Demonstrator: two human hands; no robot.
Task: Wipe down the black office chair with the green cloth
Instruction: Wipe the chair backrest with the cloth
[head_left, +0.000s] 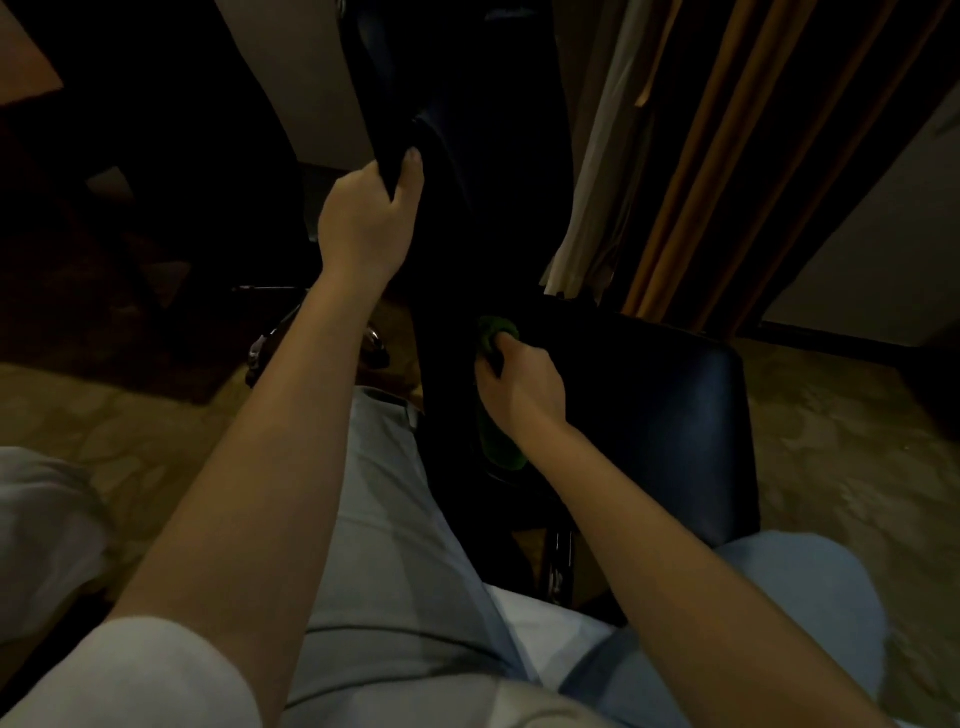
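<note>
Dim room. Patterned beige carpet (831, 467) across the floor. Far right, orange-brown curtains (727, 156) beside a white sheer (608, 130); pale wall (883, 234) further right. Far left, dark furniture (104, 156) in shadow.

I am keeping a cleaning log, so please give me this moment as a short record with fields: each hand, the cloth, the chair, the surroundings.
left hand: grips the side edge of the backrest
right hand: holds the green cloth against the chair where the backrest meets the seat
green cloth: bunched in the hand, one end hanging below it
black office chair: backrest upright, seat to its right
surroundings: curtains behind, patterned carpet below
</note>
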